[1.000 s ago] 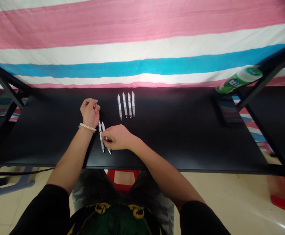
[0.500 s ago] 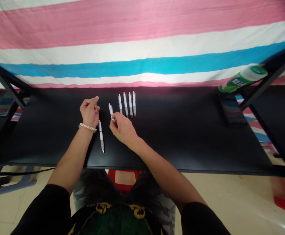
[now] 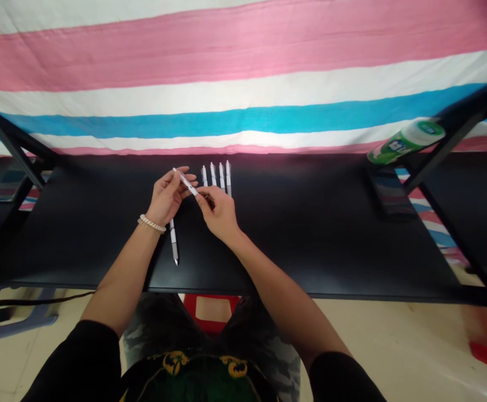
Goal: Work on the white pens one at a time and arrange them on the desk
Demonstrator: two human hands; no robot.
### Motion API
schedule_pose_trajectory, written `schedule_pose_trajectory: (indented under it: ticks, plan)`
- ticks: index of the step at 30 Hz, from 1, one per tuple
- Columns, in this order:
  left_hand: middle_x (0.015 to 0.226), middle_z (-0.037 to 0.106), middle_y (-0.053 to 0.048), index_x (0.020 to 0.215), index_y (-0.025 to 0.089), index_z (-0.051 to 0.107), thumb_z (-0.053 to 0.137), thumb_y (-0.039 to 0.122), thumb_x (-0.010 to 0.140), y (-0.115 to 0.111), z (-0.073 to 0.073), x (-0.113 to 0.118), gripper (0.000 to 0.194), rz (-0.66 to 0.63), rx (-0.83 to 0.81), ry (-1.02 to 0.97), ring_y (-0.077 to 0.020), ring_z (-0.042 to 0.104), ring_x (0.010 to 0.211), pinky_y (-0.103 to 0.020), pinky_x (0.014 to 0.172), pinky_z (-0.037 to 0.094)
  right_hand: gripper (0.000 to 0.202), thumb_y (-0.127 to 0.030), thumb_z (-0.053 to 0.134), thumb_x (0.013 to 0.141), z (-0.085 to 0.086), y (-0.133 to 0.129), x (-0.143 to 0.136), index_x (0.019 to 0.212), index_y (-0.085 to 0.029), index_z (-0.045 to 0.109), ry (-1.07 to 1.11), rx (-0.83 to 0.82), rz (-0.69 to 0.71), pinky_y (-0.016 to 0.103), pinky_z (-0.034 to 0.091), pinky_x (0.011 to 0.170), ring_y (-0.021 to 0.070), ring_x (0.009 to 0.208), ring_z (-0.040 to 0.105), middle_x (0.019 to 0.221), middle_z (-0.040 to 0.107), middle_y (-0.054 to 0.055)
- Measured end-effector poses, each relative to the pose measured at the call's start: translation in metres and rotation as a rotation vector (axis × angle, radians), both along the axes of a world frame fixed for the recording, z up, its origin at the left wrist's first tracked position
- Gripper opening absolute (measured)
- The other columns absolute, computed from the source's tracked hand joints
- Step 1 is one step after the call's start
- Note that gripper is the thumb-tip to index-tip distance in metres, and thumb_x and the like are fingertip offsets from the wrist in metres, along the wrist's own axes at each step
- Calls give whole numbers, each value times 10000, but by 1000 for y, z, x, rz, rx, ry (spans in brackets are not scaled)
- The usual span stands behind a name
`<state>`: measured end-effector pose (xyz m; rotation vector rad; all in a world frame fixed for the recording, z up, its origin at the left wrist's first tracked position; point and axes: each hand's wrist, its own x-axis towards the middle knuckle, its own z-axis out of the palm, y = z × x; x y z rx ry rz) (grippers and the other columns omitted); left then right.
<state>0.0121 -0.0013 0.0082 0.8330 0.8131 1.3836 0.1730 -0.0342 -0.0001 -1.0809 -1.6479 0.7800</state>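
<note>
A white pen is held slanted above the table between my two hands. My left hand has its thumb against the pen's upper end, its other fingers partly spread behind it. My right hand pinches the lower part, so the tip is hidden. Behind my right hand lie several similar white pens in a row, their lower ends covered by it. Another white pen with a grey grip lies on the table by my left wrist, its top hidden.
The black table runs across the view, with a striped pink, white and blue cloth behind it. A green and white bottle stands at the far right beside a black frame bar. A red stool shows below.
My right hand has lifted the pen off the table and brought it to my left hand. My left hand has moved right and now holds the pen's upper end.
</note>
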Motion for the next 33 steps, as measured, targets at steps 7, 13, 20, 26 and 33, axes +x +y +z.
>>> schedule_pose_trajectory:
  ticks: [7, 13, 20, 26, 33]
  plan:
    - [919, 758, -50, 944, 186, 697, 784, 401, 840, 2, -3, -5, 254, 149, 51, 9, -162, 749, 861, -291, 830, 610, 363, -427, 401, 1050, -3, 4, 1, 1150, -185, 652, 133, -171, 160, 252, 490, 615, 101, 553, 589, 745, 691, -4]
    - [880, 759, -48, 893, 173, 720, 815, 371, 811, 3, -5, -4, 235, 186, 42, 6, -174, 753, 880, -300, 848, 616, 265, -343, 510, 1002, -3, 2, 2, 1038, -230, 747, -22, 59, -17, 294, 500, 683, 147, 694, 624, 804, 695, 20]
    - [873, 759, -47, 886, 172, 724, 819, 337, 808, 5, -6, -2, 206, 245, -1, -30, -170, 755, 863, -300, 844, 614, 323, -425, 519, 996, -2, 4, 3, 1219, -223, 636, 76, -80, -17, 282, 513, 659, 121, 630, 610, 810, 694, 7]
    - [876, 757, -49, 884, 174, 725, 808, 338, 822, 5, -6, -2, 195, 264, -2, -45, -163, 754, 852, -288, 826, 615, 363, -355, 692, 867, -6, 5, 1, 1188, -231, 576, 38, 14, -119, 316, 527, 745, 183, 894, 637, 1057, 673, 69]
    - [864, 757, -43, 874, 176, 722, 823, 339, 806, 7, -7, -4, 203, 266, 13, -51, -157, 749, 836, -277, 801, 615, 220, -365, 567, 957, -5, 7, 3, 1140, -245, 538, 103, -25, -54, 314, 516, 714, 142, 735, 623, 917, 683, 16]
